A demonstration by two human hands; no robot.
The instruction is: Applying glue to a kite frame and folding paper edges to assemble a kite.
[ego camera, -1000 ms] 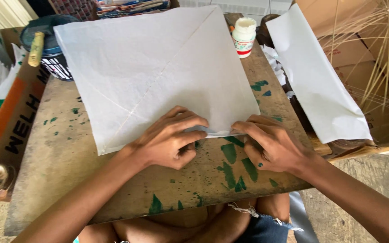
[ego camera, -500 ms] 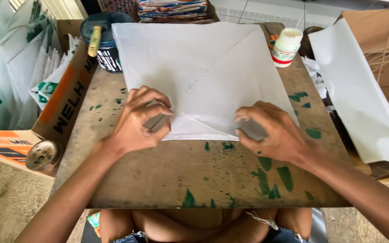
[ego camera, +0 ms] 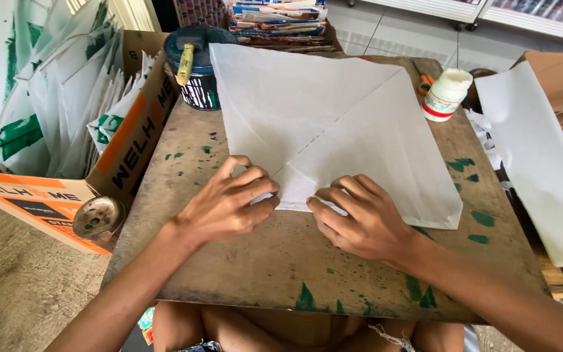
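A large white paper sheet [ego camera: 320,124], with a thin stick running diagonally under it, lies on a worn wooden board [ego camera: 307,274] speckled with green paint. My left hand [ego camera: 226,205] presses its fingers on the sheet's near corner from the left. My right hand [ego camera: 360,218] presses the near edge just to the right of that corner. Both hands lie flat with fingers bent on the paper, close together, gripping nothing.
A dark paint can [ego camera: 197,72] with a brush stands at the board's far left. A white glue bottle [ego camera: 446,94] sits far right. A cardboard box [ego camera: 99,176] of white-green papers stands left. More white paper [ego camera: 542,163] lies right. Stacked booklets [ego camera: 281,19] lie behind.
The sheet has turned so a corner now points toward me. My two hands have moved from apart on its near edge to close together at that corner.
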